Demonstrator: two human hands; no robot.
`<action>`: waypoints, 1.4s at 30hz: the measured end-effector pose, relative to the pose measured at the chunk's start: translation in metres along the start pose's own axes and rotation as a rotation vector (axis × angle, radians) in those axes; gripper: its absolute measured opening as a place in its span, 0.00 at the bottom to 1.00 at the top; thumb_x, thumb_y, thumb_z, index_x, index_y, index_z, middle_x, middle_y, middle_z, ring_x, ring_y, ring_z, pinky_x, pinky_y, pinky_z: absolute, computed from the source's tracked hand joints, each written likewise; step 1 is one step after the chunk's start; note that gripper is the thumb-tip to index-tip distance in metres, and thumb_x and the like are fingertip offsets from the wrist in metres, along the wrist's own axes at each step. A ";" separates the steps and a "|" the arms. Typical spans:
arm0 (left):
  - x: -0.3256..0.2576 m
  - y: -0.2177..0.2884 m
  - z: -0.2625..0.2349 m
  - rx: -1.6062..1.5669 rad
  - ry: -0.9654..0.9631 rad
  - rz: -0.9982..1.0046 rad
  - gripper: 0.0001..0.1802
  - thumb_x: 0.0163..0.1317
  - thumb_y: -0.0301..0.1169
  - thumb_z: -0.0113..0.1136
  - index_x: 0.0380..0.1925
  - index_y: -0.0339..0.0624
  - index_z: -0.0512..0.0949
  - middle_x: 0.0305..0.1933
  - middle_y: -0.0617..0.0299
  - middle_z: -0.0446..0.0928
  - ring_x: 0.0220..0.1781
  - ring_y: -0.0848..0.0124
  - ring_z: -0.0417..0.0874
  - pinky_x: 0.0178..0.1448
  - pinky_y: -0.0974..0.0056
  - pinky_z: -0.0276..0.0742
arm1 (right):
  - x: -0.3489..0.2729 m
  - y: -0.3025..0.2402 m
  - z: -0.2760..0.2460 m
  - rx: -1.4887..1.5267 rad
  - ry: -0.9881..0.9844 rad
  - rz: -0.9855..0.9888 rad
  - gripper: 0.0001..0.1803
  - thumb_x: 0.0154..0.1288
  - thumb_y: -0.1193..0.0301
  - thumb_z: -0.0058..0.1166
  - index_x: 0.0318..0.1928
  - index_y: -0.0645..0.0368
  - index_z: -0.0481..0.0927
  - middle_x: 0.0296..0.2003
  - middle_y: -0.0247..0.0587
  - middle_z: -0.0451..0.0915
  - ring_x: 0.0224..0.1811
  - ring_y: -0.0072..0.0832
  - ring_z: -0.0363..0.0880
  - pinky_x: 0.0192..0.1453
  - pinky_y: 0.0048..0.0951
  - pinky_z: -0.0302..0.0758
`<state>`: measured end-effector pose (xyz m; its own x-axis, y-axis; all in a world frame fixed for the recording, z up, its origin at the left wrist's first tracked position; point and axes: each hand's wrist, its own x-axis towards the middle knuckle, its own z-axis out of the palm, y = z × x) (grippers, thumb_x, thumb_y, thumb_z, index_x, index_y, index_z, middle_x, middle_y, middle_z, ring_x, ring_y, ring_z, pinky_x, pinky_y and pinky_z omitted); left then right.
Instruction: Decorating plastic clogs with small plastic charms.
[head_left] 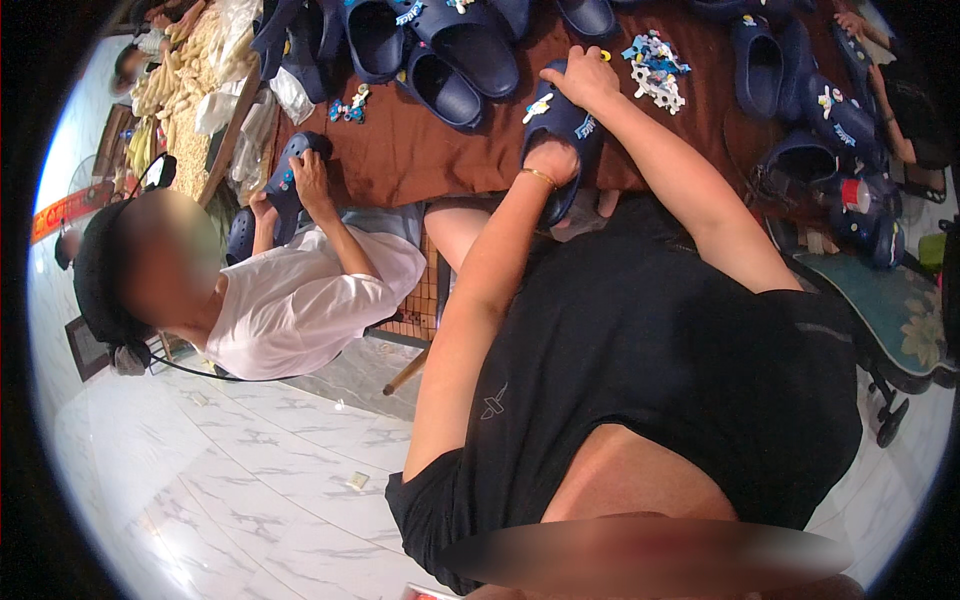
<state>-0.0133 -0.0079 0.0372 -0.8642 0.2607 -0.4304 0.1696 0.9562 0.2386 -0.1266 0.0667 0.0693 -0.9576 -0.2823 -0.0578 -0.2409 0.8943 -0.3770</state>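
Note:
A navy clog with white, yellow and light-blue charms on its upper is between my hands at the table's near edge. My left hand, with a gold bangle at the wrist, reaches inside the clog; its fingers are hidden there. Over the toe end, my right hand is closed around the clog, its thumb on the left side. A small yellow spot shows by its fingers, too small to tell. Just right of that hand lies a pile of blue and white charms.
Several navy clogs lie across the brown tablecloth, more at the right. A small charm cluster is farther left. Close on my left, a person in a white shirt holds another clog. A green-seated chair stands right.

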 end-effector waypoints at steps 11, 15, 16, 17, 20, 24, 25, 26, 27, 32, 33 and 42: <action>0.005 -0.002 0.006 -0.045 0.006 0.019 0.16 0.51 0.34 0.41 0.25 0.35 0.77 0.33 0.43 0.75 0.37 0.53 0.78 0.44 0.55 0.72 | 0.026 0.038 0.044 0.100 0.248 -0.027 0.17 0.56 0.62 0.41 0.36 0.66 0.70 0.35 0.59 0.71 0.37 0.51 0.74 0.40 0.45 0.72; 0.005 -0.002 0.008 -0.043 0.027 -0.009 0.17 0.51 0.34 0.40 0.26 0.36 0.78 0.34 0.44 0.75 0.37 0.54 0.78 0.44 0.56 0.72 | 0.037 0.074 0.044 0.390 0.191 0.104 0.17 0.56 0.64 0.34 0.34 0.59 0.77 0.35 0.51 0.76 0.41 0.47 0.73 0.46 0.41 0.67; 0.001 -0.005 0.007 -0.048 0.029 -0.024 0.17 0.51 0.34 0.40 0.26 0.36 0.78 0.34 0.44 0.75 0.37 0.54 0.78 0.44 0.56 0.72 | 0.036 0.073 0.039 0.325 0.172 0.163 0.18 0.57 0.64 0.34 0.33 0.59 0.77 0.35 0.50 0.76 0.41 0.47 0.72 0.46 0.41 0.68; -0.003 -0.007 0.006 -0.059 0.023 -0.039 0.18 0.51 0.35 0.40 0.27 0.36 0.78 0.34 0.44 0.75 0.37 0.54 0.78 0.44 0.56 0.72 | 0.035 0.073 0.034 0.259 0.153 0.221 0.18 0.57 0.64 0.33 0.33 0.58 0.77 0.35 0.50 0.76 0.41 0.46 0.72 0.46 0.40 0.68; 0.008 0.001 0.003 -0.045 0.007 0.008 0.18 0.51 0.35 0.40 0.27 0.37 0.78 0.35 0.44 0.75 0.38 0.53 0.78 0.45 0.56 0.72 | 0.043 0.138 0.037 0.182 0.336 0.116 0.12 0.54 0.69 0.40 0.32 0.59 0.77 0.32 0.53 0.76 0.37 0.48 0.74 0.43 0.42 0.69; -0.002 -0.002 0.000 -0.055 -0.025 -0.048 0.18 0.51 0.36 0.40 0.28 0.37 0.78 0.35 0.44 0.75 0.38 0.53 0.78 0.45 0.56 0.72 | 0.031 0.119 0.022 0.207 0.405 -0.017 0.11 0.55 0.66 0.42 0.34 0.54 0.77 0.36 0.45 0.73 0.41 0.42 0.71 0.45 0.40 0.68; -0.003 -0.004 0.002 -0.056 -0.024 -0.055 0.18 0.51 0.36 0.40 0.28 0.37 0.78 0.35 0.44 0.75 0.38 0.53 0.78 0.45 0.56 0.72 | 0.027 0.110 0.017 0.210 0.401 -0.023 0.11 0.55 0.66 0.42 0.34 0.54 0.77 0.36 0.45 0.73 0.41 0.42 0.71 0.45 0.40 0.68; -0.005 -0.007 0.005 -0.063 -0.005 -0.057 0.18 0.51 0.36 0.40 0.27 0.37 0.78 0.35 0.44 0.75 0.37 0.53 0.78 0.45 0.55 0.72 | 0.023 0.100 0.013 0.109 0.430 -0.106 0.11 0.55 0.66 0.43 0.35 0.53 0.77 0.37 0.44 0.73 0.41 0.42 0.71 0.45 0.40 0.68; -0.003 -0.005 0.005 -0.066 0.011 -0.043 0.18 0.51 0.35 0.40 0.27 0.37 0.78 0.34 0.45 0.75 0.37 0.53 0.78 0.44 0.55 0.72 | 0.021 0.098 0.009 0.001 0.465 -0.175 0.11 0.54 0.67 0.44 0.35 0.53 0.78 0.38 0.42 0.73 0.41 0.41 0.70 0.45 0.40 0.68; 0.002 -0.001 0.007 -0.067 0.036 0.005 0.17 0.51 0.35 0.41 0.26 0.36 0.78 0.33 0.44 0.75 0.36 0.52 0.77 0.44 0.54 0.72 | 0.035 0.092 0.023 -0.111 0.296 -0.227 0.11 0.53 0.66 0.48 0.38 0.51 0.77 0.39 0.39 0.72 0.46 0.38 0.68 0.47 0.39 0.67; 0.002 -0.002 0.006 -0.089 0.017 -0.010 0.16 0.52 0.35 0.42 0.26 0.36 0.77 0.33 0.44 0.75 0.37 0.51 0.77 0.44 0.54 0.72 | 0.036 0.087 0.024 -0.145 0.249 -0.248 0.12 0.53 0.66 0.48 0.39 0.51 0.76 0.39 0.39 0.72 0.47 0.37 0.67 0.47 0.39 0.67; 0.006 -0.006 0.013 -0.069 0.030 -0.011 0.16 0.51 0.35 0.42 0.26 0.36 0.77 0.34 0.44 0.75 0.37 0.52 0.77 0.43 0.54 0.73 | 0.048 0.095 0.021 -0.270 0.270 -0.258 0.09 0.53 0.71 0.43 0.34 0.55 0.75 0.36 0.44 0.71 0.42 0.40 0.70 0.43 0.39 0.69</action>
<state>-0.0136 -0.0103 0.0221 -0.8797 0.2450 -0.4076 0.1278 0.9473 0.2936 -0.1920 0.1307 0.0111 -0.8593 -0.4388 0.2628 -0.4749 0.8753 -0.0914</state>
